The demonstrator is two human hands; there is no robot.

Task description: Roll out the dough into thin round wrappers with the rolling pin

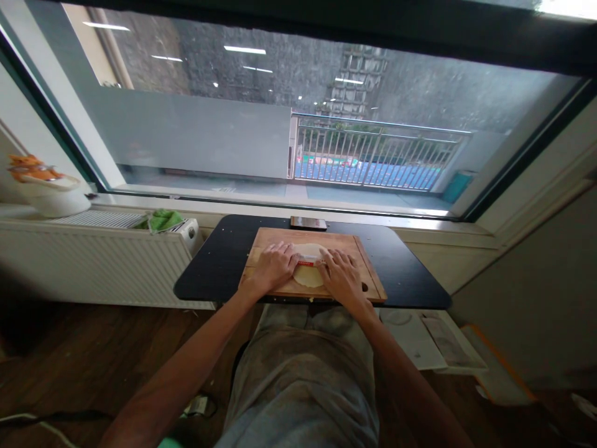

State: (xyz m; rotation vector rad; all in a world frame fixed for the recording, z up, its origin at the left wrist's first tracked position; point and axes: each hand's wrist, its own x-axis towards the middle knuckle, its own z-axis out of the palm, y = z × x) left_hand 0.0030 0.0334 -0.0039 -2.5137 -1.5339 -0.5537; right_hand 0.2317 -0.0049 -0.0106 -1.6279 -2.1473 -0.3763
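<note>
A flat round of pale dough point(308, 276) lies on a wooden board point(289, 288). Across the dough runs a pale roller-like bar with a red label point(306, 264), only its middle showing. My left hand point(276, 264) covers the bar's left end, palm down with its fingers pressed over it. The bar's right end is under my right hand point(340, 270), whose fingers are bent over it. What lies beneath both palms is hidden.
The board rests on a black table point(212, 264), with a small flat box point(308, 223) behind it. A radiator point(107, 261) bearing a green cloth point(164, 220) stands left. A window point(200, 137) rises beyond; a low white shelf point(413, 342) is at right.
</note>
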